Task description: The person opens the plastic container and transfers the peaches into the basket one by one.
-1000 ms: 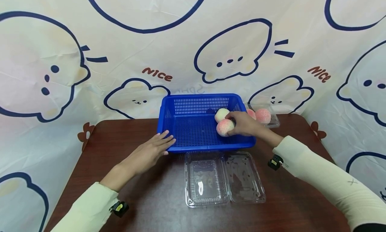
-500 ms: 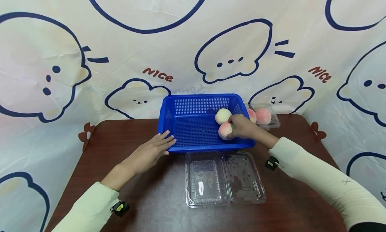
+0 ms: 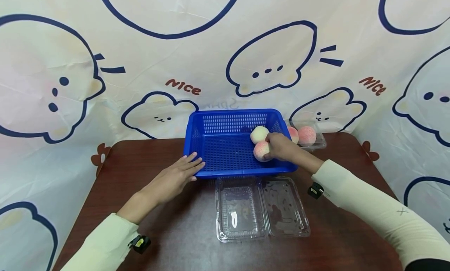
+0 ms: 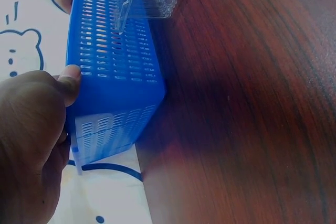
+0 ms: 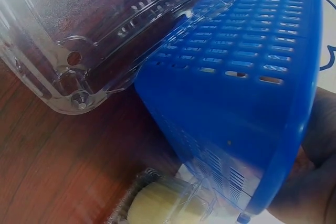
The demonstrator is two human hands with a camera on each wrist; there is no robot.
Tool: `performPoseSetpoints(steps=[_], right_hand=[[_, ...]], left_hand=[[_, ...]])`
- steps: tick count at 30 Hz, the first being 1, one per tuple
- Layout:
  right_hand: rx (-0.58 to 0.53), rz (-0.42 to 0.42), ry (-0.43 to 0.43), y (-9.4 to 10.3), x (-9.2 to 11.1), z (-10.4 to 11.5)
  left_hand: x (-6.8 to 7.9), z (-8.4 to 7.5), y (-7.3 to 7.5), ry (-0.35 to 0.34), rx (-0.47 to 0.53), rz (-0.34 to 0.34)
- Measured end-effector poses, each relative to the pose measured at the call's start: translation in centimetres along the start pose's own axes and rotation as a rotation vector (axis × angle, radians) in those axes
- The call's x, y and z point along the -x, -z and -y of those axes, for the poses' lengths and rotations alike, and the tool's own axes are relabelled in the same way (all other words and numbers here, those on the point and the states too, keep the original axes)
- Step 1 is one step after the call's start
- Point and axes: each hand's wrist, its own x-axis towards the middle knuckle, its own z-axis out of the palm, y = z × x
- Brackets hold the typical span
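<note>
Right hand [image 3: 281, 146] in the blue basket [image 3: 225, 148], grip pinching a pink-flushed peach [image 3: 261, 151]; whether it rests on the basket floor, cannot tell. Pale peach [image 3: 259, 134] just beyond it. Left hand [image 3: 172, 180] on the basket's near left corner, fingers straight and spread. Open clear box [image 3: 242, 212] in front, on the table [image 3: 175, 232]. Two more peaches [image 3: 307, 135] beyond the basket's right side.
</note>
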Motion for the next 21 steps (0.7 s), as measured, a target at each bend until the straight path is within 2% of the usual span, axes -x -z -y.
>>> performPoseSetpoints(steps=[7,18,21], right_hand=[[-0.002,-0.012,-0.008,-0.15,0.14,0.14],[0.023,-0.007,0.001,-0.05,0.48,0.58],[0.051,-0.028,0.018,0.11,0.7,0.68]], left_hand=[[0.09,-0.19,0.05,0.056,0.047,0.027],[0.01,-0.33,0.05,0.081,0.043,0.049],[-0.05,-0.38,0.09,0.082,0.039,0.054]])
